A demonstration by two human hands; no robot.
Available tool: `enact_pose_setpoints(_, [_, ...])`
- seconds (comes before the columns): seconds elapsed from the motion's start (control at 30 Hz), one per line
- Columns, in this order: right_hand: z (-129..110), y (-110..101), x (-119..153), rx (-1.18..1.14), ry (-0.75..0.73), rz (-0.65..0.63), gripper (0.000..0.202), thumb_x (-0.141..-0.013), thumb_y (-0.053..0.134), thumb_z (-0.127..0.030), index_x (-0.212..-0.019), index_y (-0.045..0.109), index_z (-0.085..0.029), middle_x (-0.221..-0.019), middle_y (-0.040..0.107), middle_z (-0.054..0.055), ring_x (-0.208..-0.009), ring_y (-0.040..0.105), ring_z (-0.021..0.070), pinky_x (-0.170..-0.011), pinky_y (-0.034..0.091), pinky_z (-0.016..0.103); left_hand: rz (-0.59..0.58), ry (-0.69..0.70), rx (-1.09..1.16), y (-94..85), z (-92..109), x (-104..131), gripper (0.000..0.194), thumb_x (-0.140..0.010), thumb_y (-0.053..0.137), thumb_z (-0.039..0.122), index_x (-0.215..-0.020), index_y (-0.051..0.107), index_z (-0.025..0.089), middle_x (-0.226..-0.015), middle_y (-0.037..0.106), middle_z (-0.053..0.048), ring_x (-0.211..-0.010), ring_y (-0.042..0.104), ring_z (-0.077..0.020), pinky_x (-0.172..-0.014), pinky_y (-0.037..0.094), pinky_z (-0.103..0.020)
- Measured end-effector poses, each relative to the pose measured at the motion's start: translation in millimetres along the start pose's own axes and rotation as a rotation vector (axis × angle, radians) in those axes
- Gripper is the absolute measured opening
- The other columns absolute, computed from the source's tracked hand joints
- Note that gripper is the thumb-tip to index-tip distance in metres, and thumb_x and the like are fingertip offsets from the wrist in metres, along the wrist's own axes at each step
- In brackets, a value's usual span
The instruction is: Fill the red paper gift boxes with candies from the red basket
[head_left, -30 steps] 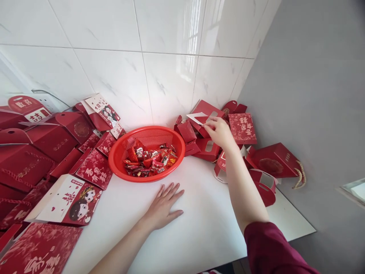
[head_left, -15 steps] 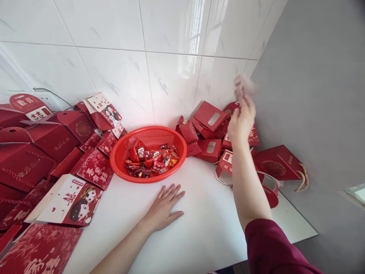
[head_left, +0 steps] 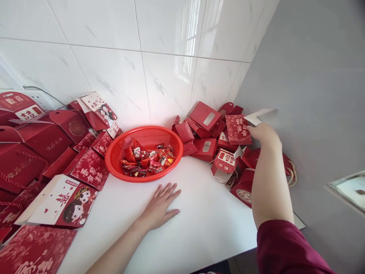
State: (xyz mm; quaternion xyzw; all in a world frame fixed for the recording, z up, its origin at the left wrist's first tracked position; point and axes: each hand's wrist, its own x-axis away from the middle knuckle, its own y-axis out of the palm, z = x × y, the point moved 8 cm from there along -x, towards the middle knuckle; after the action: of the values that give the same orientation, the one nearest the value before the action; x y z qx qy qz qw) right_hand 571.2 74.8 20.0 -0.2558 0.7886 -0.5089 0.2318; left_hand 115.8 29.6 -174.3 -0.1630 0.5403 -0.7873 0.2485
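Note:
My left hand (head_left: 162,205) lies flat on the white tabletop (head_left: 188,224), fingers spread, just in front of a red plastic basket (head_left: 110,161). In the basket are several wrapped candies (head_left: 148,160), mostly in red wrappers. My right hand (head_left: 266,137) is at the right-hand pile, its fingers closed at the edge of a red gift box (head_left: 238,130) with pale flower print and lettering. A white inner flap (head_left: 261,115) stands up beside that hand. Part of the grip is hidden behind the hand. Below it sits a red box with a round pale emblem (head_left: 243,188).
Many red gift boxes (head_left: 89,167) crowd the left side, some with rope handles. More red boxes (head_left: 205,116) lean in the back right corner. A white tiled wall (head_left: 168,83) closes the back and a grey panel (head_left: 308,76) the right. A cable (head_left: 45,89) runs from a socket.
My right hand has come down and to the right, bringing the gift box from the air onto the right-hand pile. My left hand stays flat on the table. The view has shifted slightly.

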Motion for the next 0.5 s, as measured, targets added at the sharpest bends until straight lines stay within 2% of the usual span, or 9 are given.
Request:
enact_pose_setpoints(0.13, [-6.0, 21.2, 9.8, 0.046, -0.026, -0.069, 0.046, -0.086, 0.058, -0.039, -0.119, 0.064, -0.008, -0.116, 0.062, 0.027, -0.109, 0.059, 0.0382, -0.084, 0.046, 0.045, 0.017, 0.007, -0.005, -0.1, 0.0, -0.3, 0.063, -0.095, 0.045, 0.053, -0.152, 0.023, 0.038, -0.161, 0.02, 0.0, -0.149, 0.019, -0.0259, -0.122, 0.013, -0.051])
enact_pose_setpoints(0.23, [-15.8, 23.3, 19.2, 0.038, -0.073, -0.063, 0.047, -0.087, 0.057, -0.041, -0.116, 0.066, -0.006, -0.114, 0.061, 0.027, -0.106, 0.06, 0.0366, -0.085, 0.047, 0.045, 0.013, 0.002, -0.005, -0.3, 0.2, -0.2, 0.063, -0.095, 0.045, 0.053, -0.152, 0.023, 0.038, -0.161, 0.021, 0.0, -0.149, 0.019, -0.0257, -0.122, 0.013, -0.05])
enact_pose_setpoints(0.37, [-26.8, -0.6, 31.9, 0.004, -0.149, 0.086, 0.053, -0.093, 0.046, -0.037, -0.121, 0.059, 0.006, -0.12, 0.053, 0.035, -0.118, 0.049, 0.0353, -0.094, 0.041, 0.042, 0.004, -0.001, 0.004, -0.4, 0.6, -0.3, 0.063, -0.095, 0.045, 0.053, -0.152, 0.024, 0.038, -0.161, 0.02, -0.001, -0.149, 0.018, -0.0259, -0.122, 0.012, -0.051])
enact_pose_setpoints(0.5, [-34.1, -33.6, 47.2, -0.023, -0.276, 0.278, 0.046, -0.096, 0.038, -0.026, -0.129, 0.055, 0.002, -0.124, 0.051, 0.03, -0.124, 0.043, 0.0302, -0.099, 0.034, 0.039, -0.008, -0.004, 0.002, 1.6, 0.0, -0.6, 0.063, -0.095, 0.043, 0.053, -0.152, 0.022, 0.038, -0.161, 0.018, 0.0, -0.149, 0.016, -0.0253, -0.122, 0.011, -0.051])
